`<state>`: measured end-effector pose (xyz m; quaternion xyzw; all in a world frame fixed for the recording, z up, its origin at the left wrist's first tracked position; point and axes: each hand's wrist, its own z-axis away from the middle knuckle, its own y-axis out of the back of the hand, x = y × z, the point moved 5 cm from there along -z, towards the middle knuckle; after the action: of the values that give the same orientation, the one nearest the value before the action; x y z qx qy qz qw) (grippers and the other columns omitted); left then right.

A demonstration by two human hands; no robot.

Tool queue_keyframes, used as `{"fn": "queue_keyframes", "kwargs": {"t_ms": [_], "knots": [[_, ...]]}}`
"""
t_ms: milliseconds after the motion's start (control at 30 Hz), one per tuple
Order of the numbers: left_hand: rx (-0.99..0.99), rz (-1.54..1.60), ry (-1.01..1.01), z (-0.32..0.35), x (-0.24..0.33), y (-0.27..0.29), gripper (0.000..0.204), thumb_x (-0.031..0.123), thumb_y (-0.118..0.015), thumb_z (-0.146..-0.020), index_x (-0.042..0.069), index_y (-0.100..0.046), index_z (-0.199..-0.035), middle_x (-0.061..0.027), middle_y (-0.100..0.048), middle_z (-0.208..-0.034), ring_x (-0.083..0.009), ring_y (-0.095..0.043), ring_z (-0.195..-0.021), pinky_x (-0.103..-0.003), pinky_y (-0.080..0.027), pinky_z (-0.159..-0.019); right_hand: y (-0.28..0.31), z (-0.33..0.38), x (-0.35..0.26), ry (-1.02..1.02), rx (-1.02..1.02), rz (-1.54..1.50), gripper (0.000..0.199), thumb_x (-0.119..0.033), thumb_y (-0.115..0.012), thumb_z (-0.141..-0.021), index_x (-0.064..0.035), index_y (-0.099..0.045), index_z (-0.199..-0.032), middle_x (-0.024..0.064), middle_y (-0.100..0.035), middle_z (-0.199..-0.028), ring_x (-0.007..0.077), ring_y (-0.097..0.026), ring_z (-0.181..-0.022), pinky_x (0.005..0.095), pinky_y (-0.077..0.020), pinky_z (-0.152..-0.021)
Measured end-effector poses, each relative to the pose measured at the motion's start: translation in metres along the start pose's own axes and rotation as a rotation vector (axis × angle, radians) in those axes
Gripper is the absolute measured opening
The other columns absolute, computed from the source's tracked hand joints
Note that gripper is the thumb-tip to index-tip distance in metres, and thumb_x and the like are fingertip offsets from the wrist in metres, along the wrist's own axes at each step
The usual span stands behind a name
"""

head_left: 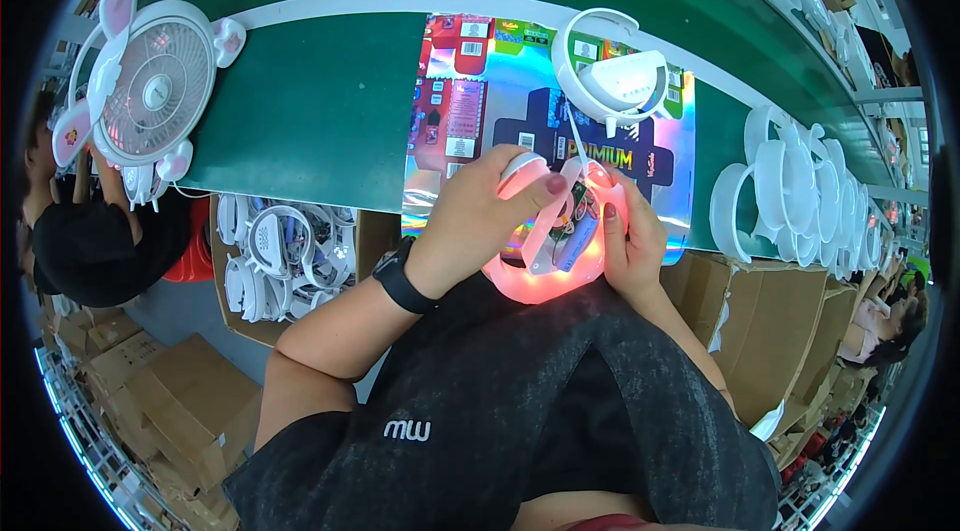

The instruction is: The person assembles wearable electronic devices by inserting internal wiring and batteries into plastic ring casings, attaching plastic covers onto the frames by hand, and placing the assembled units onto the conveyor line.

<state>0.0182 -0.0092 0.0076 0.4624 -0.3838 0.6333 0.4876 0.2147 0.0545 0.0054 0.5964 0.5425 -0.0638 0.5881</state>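
2 hands work at the near edge of a smooth green conveyor belt. Glossy iridescent printed sheet lies flat on it. Round white fan stands far left. Pink translucent fan housing, curved, sits at belt edge, clamped by left hand and right hand.

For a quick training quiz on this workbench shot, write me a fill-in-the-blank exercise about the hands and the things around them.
1. Both hands, the left hand and the right hand, hold a glowing part whose colour is ____.
2. A black ____ sits on the left wrist.
3. The finished fan with pink ears stands on the ____ side of the green table.
4. The cardboard box under the table edge holds white ____ parts.

Missing words: pink; watch; left; fan
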Motion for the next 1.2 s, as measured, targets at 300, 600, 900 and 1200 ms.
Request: {"fn": "queue_keyframes", "kwargs": {"t_ms": [300,600,900,1200], "knots": [[-0.049,-0.371,-0.093,-0.012,0.010,0.002,0.037,0.030,-0.072,-0.089,-0.005,-0.064,-0.097,-0.0066,-0.062,-0.074,-0.0106,-0.057,-0.071,-0.028,-0.047,-0.064,-0.019,-0.031,0.027,-0.456,-0.261,-0.348,0.042,-0.034,-0.049,-0.103,0.0040,-0.067,-0.101,0.0121,-0.066,-0.075,0.0179,-0.064,-0.073,0.0320,-0.0495,-0.069],[-0.068,-0.480,-0.090,-0.015,0.001,0.004,0.046,0.042,-0.071,-0.084,-0.003,-0.066,-0.091,-0.0195,-0.064,-0.072,-0.0303,-0.066,-0.067,-0.039,-0.048,-0.061,-0.012,-0.034,0.011,-0.356,-0.155,-0.207,0.044,-0.037,-0.051,-0.102,0.0024,-0.065,-0.088,0.0098,-0.060,-0.065,0.0190,-0.057,-0.059,0.0324,-0.0474,-0.060],[-0.029,-0.033,-0.092,0.019,-0.015,-0.006,0.072,0.038,-0.072,-0.088,-0.001,-0.041,-0.140,-0.0168,-0.066,-0.115,-0.0251,-0.066,-0.103,-0.036,-0.051,-0.089,-0.004,-0.028,0.034,-0.502,0.078,-0.515,0.051,-0.040,-0.041,-0.106,0.0040,-0.062,-0.091,0.0044,-0.063,-0.082,0.0099,-0.055,-0.078,0.0267,-0.0462,-0.074],[0.191,-0.073,-0.230,0.021,-0.024,-0.009,0.056,0.027,-0.052,-0.101,-0.008,-0.034,-0.140,-0.0218,-0.062,-0.115,-0.0288,-0.061,-0.106,-0.036,-0.047,-0.091,-0.005,-0.028,0.036,-0.418,0.190,-0.431,0.062,-0.047,-0.033,-0.106,0.0076,-0.063,-0.114,0.0111,-0.067,-0.102,0.0149,-0.060,-0.095,0.0286,-0.0457,-0.087]]}}
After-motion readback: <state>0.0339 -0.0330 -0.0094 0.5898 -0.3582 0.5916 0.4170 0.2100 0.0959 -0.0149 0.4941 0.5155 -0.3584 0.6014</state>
